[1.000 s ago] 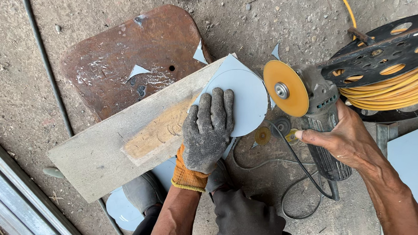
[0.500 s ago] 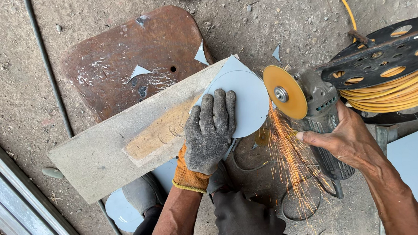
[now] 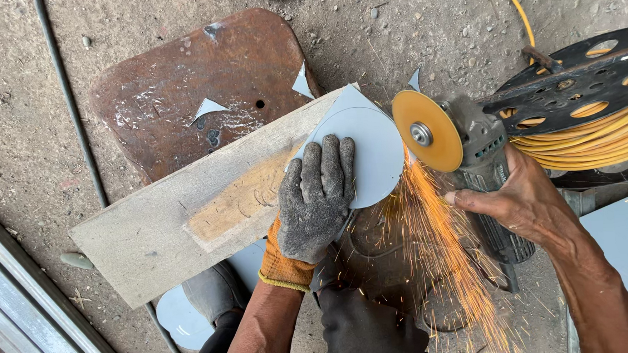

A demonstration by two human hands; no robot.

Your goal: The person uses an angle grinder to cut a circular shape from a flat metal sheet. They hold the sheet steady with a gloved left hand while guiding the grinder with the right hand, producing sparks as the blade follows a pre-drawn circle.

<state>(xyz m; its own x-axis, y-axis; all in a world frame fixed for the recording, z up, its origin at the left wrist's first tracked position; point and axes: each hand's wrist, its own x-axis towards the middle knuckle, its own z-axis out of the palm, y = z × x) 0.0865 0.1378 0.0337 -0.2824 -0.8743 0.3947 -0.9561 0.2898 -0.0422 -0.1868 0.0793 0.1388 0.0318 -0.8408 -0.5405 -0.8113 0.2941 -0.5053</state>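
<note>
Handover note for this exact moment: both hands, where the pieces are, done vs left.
Left hand, gloved, presses the grey metal disc flat on the wooden plank.
Right hand, bare, grips the angle grinder; its yellow wheel meets the disc's right edge, sparks flying downward.
Done: disc roughly round, offcuts on the rusty plate.
Left: remaining edge, extent unclear.

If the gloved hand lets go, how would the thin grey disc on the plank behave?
The grey disc looks like thin sheet, so probably light and somewhat springy. It overhangs the plank, so it may slide or tip off. Its edge at the grinder wheel is likely sharp and hot, given the sparks.
</note>
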